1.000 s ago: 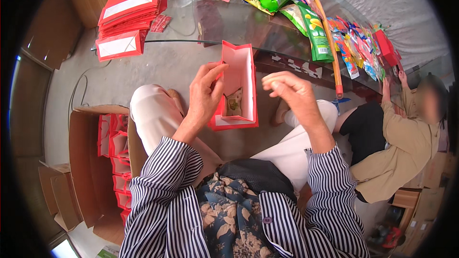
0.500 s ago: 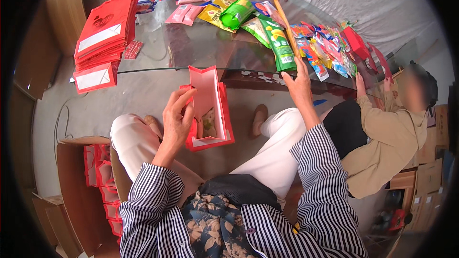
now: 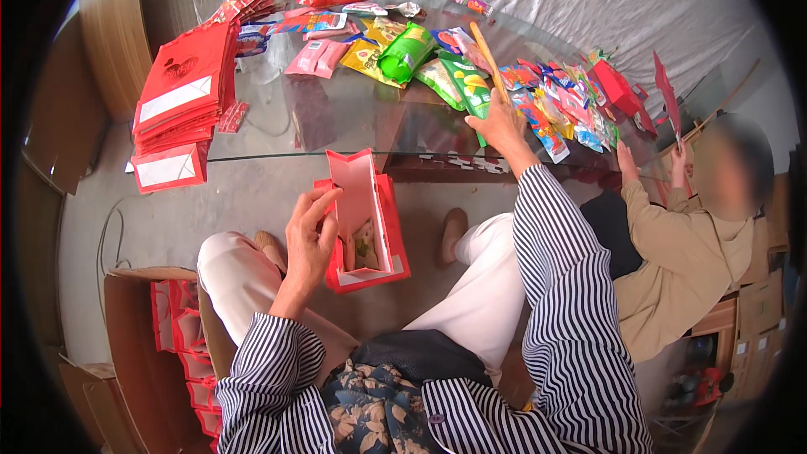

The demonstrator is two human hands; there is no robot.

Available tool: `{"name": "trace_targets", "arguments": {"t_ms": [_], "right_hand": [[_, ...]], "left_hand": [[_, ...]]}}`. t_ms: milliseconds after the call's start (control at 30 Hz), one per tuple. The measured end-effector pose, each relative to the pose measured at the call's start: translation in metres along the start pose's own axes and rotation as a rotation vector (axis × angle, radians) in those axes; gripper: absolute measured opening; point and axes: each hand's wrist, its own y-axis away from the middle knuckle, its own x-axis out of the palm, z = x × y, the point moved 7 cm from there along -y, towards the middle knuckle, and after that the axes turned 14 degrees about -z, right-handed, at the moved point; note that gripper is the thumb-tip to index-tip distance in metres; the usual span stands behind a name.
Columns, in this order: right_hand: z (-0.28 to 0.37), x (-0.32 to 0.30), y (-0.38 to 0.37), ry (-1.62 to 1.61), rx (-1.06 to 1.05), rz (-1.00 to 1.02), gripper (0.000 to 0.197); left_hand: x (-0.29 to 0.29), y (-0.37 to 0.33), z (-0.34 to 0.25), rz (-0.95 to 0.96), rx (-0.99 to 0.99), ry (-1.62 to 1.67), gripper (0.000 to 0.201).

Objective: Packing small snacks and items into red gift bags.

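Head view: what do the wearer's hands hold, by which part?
Left hand: red bag, by its left rim. Right hand: at the green packet and stick; a grip cannot be told.

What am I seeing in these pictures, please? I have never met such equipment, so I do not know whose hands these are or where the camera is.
There is no robot here: the two bare hands belong to the person wearing the camera, in striped sleeves. Each picture comes from that head-worn camera, looking down; its wide fisheye lens bends straight edges.

On the glass table lie colourful packets, a long stick and a stack of red bags. An open carton on the left contains more red bags.

The left hand holds the edge of an open red paper bag. The right hand is at the stick and a green pouch; its grip is unclear. Another person sits at right.
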Motion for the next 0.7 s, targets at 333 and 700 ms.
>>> {"name": "trace_targets", "arguments": {"t_ms": [333,700], "right_hand": [[-0.012,0.025,-0.019,-0.178,0.087,-0.187,0.087],[0.027,-0.045,0.039,-1.831,0.404,-0.022,0.058]], "left_hand": [[0.001,0.000,0.002,-0.002,0.014,0.007,0.035],[0.002,0.002,0.003,-0.025,0.013,0.020,0.035]]}}
